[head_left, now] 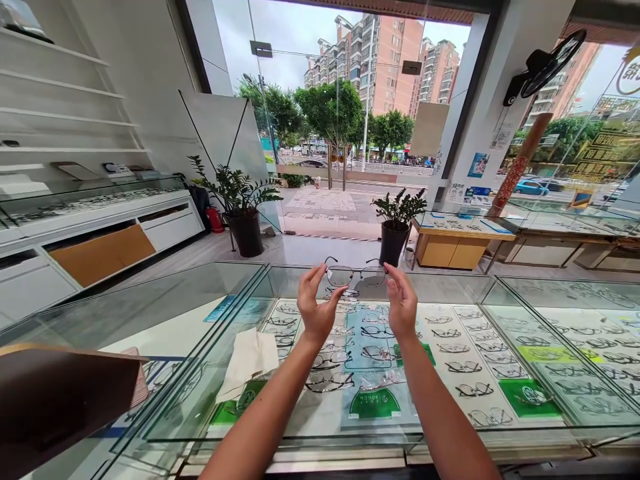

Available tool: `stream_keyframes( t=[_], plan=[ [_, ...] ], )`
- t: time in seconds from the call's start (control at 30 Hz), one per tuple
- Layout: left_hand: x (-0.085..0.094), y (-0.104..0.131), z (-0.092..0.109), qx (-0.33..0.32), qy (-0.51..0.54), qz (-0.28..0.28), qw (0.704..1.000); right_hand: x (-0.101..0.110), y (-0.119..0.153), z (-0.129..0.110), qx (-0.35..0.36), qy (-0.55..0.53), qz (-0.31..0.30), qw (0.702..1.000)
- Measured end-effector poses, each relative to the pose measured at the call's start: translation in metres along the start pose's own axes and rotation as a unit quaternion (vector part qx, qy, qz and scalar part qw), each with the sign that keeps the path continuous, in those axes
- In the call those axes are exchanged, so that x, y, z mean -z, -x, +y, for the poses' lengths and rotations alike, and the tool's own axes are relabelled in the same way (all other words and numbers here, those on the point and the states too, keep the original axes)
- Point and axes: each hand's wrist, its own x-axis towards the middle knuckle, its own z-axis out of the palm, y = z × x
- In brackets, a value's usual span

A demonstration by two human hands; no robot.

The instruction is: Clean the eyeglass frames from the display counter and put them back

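The left hand (316, 308) and right hand (400, 303) are holding thin-rimmed glasses (356, 274) up by their sides, fingers pinching lightly, above the glass table (200, 373); such a light pinch is risking a slip onto the glass.

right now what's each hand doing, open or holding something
Left hand: closed on the left side of the glasses, held up above the glass display counter.
Right hand: closed on the right side of the same glasses.
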Motion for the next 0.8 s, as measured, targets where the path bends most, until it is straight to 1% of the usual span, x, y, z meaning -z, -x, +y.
stream_keyframes(
  t=[0.13,0.27,0.43,0.8],
  plan=[
    [-0.002,0.026,-0.013,0.081,-0.002,-0.049,0.995,-0.008,0.012,0.017,-0.081,-0.031,0.014,0.996],
    [0.0,0.039,-0.018,0.13,0.016,-0.084,0.988,-0.01,0.02,0.033,-0.143,-0.093,0.03,0.985],
    [0.0,0.043,-0.021,0.157,0.03,-0.109,0.981,-0.008,0.022,0.044,-0.178,-0.139,0.017,0.974],
    [-0.003,0.044,-0.029,0.187,0.045,-0.147,0.97,-0.01,0.021,0.05,-0.232,-0.206,0.01,0.951]
  ],
)
